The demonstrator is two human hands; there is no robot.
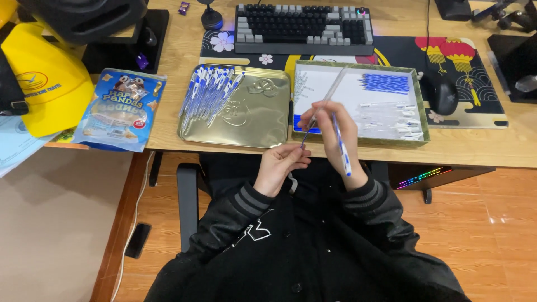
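Seated at table (184, 50), mid-assembly of a pen, by the look of it.

Right hand (335, 131): grip closed on a clear barrel (334, 86), which angles up and away from the fingers over the box (425, 120). Also tucked in the same hand: a finished-looking blue-and-white pen (342, 148), hanging down toward the wrist.

Left hand (279, 165): fingertips pinched together on the low end of a thin dark refill (306, 136). Refill runs up from this pinch to the underside of the right-hand grip; meeting point with the barrel hidden by fingers, so cannot tell whether tip has entered.

Judged step: feeding refill into barrel. Next move would call for lining refill up with barrel mouth, then a straight push from the left pinch while the right holds steady; little slack for tilt.

Beyond the right grip, inside the box: blue refills (385, 83) in a bundle, clear barrels (391, 117) stacked nearer. Left of both grips: gold tin lid (263, 120) holding a fan of done pens (210, 92). Farther left: snack bag (120, 109), yellow cap (47, 81). Past the box: keyboard (305, 28), mouse (442, 92) on the mat (486, 106).
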